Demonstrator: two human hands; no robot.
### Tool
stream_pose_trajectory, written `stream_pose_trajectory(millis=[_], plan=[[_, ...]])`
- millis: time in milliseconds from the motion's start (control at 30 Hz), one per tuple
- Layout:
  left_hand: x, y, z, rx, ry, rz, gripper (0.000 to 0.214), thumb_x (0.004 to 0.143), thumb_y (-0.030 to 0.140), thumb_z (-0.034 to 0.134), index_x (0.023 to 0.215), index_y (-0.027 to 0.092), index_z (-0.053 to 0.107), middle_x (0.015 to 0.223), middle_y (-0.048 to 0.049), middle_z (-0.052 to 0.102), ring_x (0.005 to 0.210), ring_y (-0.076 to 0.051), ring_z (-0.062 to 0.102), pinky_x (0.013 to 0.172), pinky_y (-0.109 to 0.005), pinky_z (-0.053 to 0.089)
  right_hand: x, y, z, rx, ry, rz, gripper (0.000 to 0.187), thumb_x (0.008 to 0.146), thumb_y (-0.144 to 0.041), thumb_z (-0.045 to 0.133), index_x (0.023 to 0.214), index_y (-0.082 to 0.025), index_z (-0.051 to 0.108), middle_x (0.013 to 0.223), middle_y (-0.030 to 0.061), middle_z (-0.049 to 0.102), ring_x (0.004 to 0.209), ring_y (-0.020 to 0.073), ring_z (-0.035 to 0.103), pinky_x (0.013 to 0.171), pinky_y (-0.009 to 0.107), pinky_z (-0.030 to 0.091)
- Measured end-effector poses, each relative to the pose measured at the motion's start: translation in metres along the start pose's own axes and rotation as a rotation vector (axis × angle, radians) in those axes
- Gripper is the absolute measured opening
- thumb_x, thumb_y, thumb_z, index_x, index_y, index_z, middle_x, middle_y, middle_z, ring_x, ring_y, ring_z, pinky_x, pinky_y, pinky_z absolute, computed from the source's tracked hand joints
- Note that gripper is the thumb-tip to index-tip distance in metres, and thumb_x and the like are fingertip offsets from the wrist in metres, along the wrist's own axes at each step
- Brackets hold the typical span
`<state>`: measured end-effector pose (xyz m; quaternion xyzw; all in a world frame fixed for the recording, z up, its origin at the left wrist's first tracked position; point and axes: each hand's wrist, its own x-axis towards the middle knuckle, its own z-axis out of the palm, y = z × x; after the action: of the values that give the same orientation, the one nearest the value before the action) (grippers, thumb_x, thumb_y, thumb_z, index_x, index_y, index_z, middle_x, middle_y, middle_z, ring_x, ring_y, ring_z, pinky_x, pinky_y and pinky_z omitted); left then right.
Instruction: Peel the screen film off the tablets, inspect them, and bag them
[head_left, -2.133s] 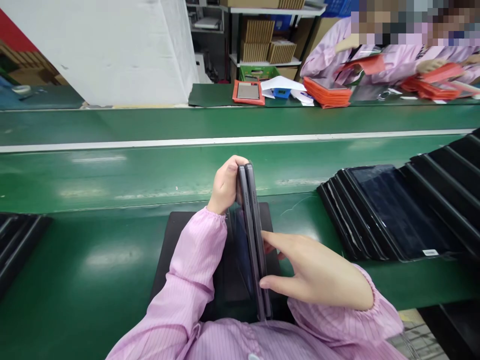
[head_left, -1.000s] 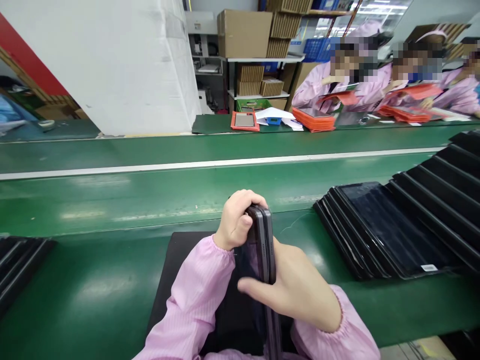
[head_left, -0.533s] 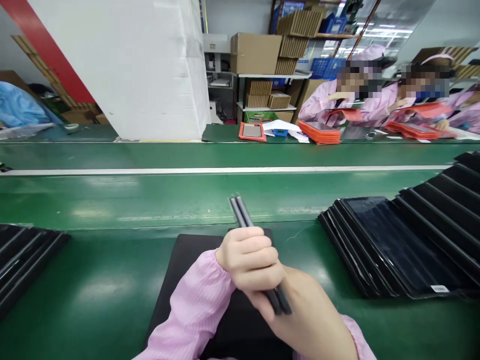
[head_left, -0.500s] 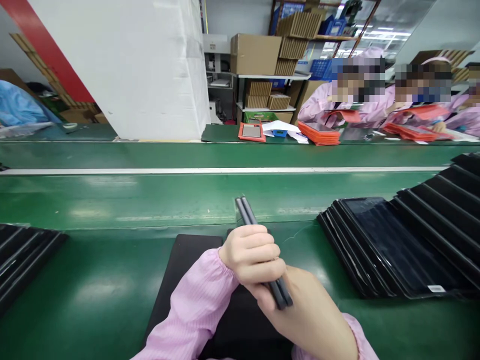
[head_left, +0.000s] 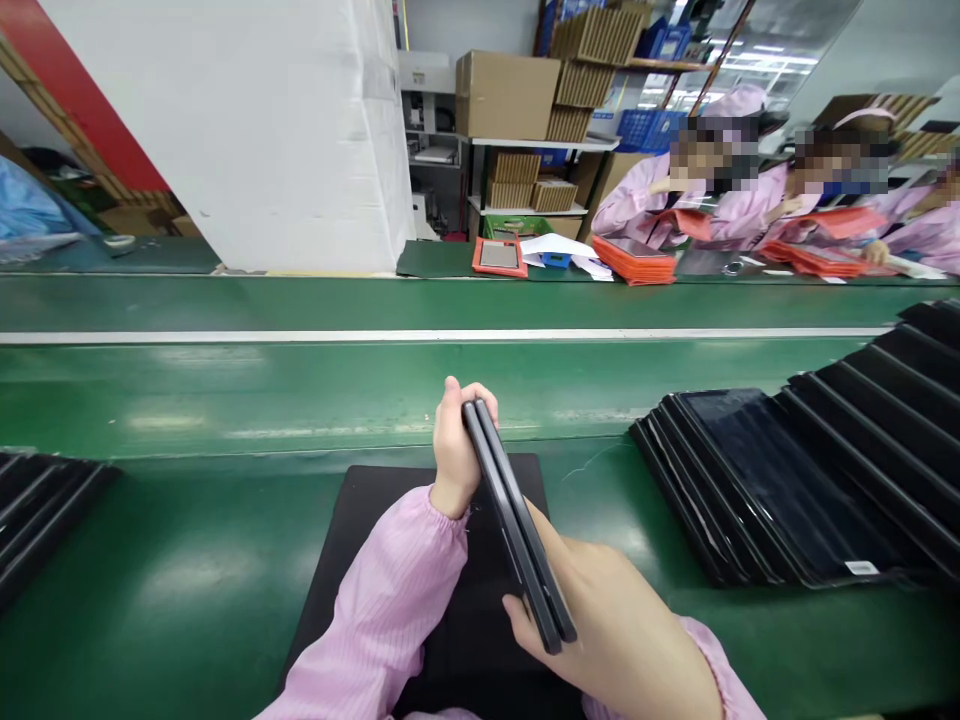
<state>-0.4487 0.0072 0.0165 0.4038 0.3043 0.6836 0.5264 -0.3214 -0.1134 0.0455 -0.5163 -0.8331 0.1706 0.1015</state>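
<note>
Two thin dark tablets [head_left: 511,510] stood tilted on edge, pressed close together. The left hand [head_left: 454,447] was shut around their top end, and the right hand [head_left: 611,640] was clamped on their bottom end, above a black mat [head_left: 397,478].

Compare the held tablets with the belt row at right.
The held tablets are two, edge-on between the left hand and right hand; the belt row is many, lying overlapped, screens up. Only the row shows a white label. Both are slim and dark.
</note>
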Motion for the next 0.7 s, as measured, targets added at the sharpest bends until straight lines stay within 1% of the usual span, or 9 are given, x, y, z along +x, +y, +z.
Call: stream_pose_trajectory(millis=[67, 233, 333, 400, 500, 567, 633, 667, 700], plan=[[-0.002, 0.003, 0.001, 0.003, -0.016, 0.008, 0.073, 0.091, 0.080, 0.026, 0.052, 0.022, 0.049, 0.047, 0.0003, 0.037, 0.043, -0.013, 0.035, 0.043, -0.030, 0.028, -0.001, 0.001, 0.001, -0.001, -0.009, -0.016, 0.069, 0.076, -0.016, 0.046, 0.143, -0.009, 0.033, 0.061, -0.0017, 0.065, 0.048, 0.0207, 0.061, 0.045, 0.028, 0.032], [-0.004, 0.008, 0.004, 0.034, -0.031, 0.026, 0.078, 0.087, 0.085, 0.015, 0.052, 0.023, 0.048, 0.046, -0.0001, 0.036, 0.042, -0.013, 0.035, 0.041, -0.032, 0.026, -0.004, -0.001, 0.003, -0.003, -0.034, -0.019, 0.068, 0.079, -0.016, 0.045, 0.146, -0.008, 0.031, 0.060, -0.0014, 0.064, 0.047, 0.0199, 0.060, 0.044, 0.027, 0.032], [-0.003, 0.008, 0.003, 0.059, -0.040, 0.040, 0.079, 0.087, 0.084, 0.011, 0.053, 0.023, 0.046, 0.046, 0.0003, 0.036, 0.041, -0.013, 0.034, 0.041, -0.032, 0.026, -0.002, -0.003, -0.001, 0.012, -0.074, -0.004, 0.073, 0.080, -0.017, 0.049, 0.149, -0.003, 0.030, 0.066, 0.0022, 0.067, 0.052, 0.0216, 0.062, 0.046, 0.028, 0.035], [-0.003, 0.009, 0.002, 0.049, -0.051, 0.037, 0.077, 0.088, 0.083, 0.014, 0.053, 0.023, 0.047, 0.046, 0.0002, 0.037, 0.042, -0.013, 0.034, 0.042, -0.032, 0.026, 0.000, 0.003, -0.005, 0.103, -0.141, 0.023, 0.081, 0.079, -0.021, 0.059, 0.152, -0.004, 0.028, 0.069, 0.0021, 0.069, 0.057, 0.0222, 0.064, 0.049, 0.029, 0.041], [-0.009, 0.011, 0.000, 0.010, -0.072, 0.049, 0.073, 0.093, 0.076, 0.023, 0.052, 0.022, 0.048, 0.046, -0.0002, 0.039, 0.042, -0.013, 0.035, 0.043, -0.032, 0.024, -0.008, 0.029, -0.002, 0.437, -0.241, 0.012, 0.094, 0.072, -0.030, 0.078, 0.153, -0.014, 0.033, 0.080, 0.0009, 0.071, 0.070, 0.0211, 0.068, 0.065, 0.033, 0.054], [-0.018, 0.016, 0.000, 0.010, -0.089, 0.103, 0.069, 0.097, 0.068, 0.026, 0.051, 0.022, 0.049, 0.045, -0.0001, 0.039, 0.042, -0.013, 0.034, 0.045, -0.032, 0.024, -0.020, 0.052, 0.011, 0.704, -0.158, 0.056, 0.081, 0.071, -0.041, 0.082, 0.143, -0.020, 0.049, 0.097, 0.0050, 0.071, 0.089, 0.0228, 0.070, 0.081, 0.037, 0.058], [-0.031, 0.022, 0.002, 0.030, -0.119, 0.220, 0.066, 0.101, 0.059, 0.024, 0.052, 0.022, 0.050, 0.046, -0.0006, 0.041, 0.045, -0.014, 0.037, 0.049, -0.033, 0.028, -0.036, 0.069, 0.031, 0.900, 0.152, 0.331, 0.051, 0.085, -0.053, 0.069, 0.123, -0.020, 0.061, 0.103, 0.0085, 0.068, 0.102, 0.0242, 0.068, 0.085, 0.039, 0.058], [-0.039, 0.025, 0.005, 0.047, -0.151, 0.315, 0.064, 0.102, 0.054, 0.023, 0.054, 0.022, 0.050, 0.048, -0.0010, 0.043, 0.046, -0.015, 0.039, 0.051, -0.033, 0.030, -0.043, 0.073, 0.042, 0.981, 0.275, 0.473, 0.044, 0.092, -0.056, 0.059, 0.117, -0.021, 0.062, 0.105, 0.0094, 0.068, 0.103, 0.0240, 0.068, 0.085, 0.040, 0.059], [-0.047, 0.028, 0.008, 0.069, -0.206, 0.434, 0.062, 0.103, 0.050, 0.022, 0.057, 0.022, 0.051, 0.049, -0.0012, 0.045, 0.047, -0.015, 0.042, 0.053, -0.034, 0.033, -0.049, 0.073, 0.053, 1.067, 0.316, 0.542, 0.045, 0.096, -0.059, 0.048, 0.114, -0.020, 0.063, 0.104, 0.0102, 0.068, 0.102, 0.0242, 0.069, 0.086, 0.041, 0.059]])
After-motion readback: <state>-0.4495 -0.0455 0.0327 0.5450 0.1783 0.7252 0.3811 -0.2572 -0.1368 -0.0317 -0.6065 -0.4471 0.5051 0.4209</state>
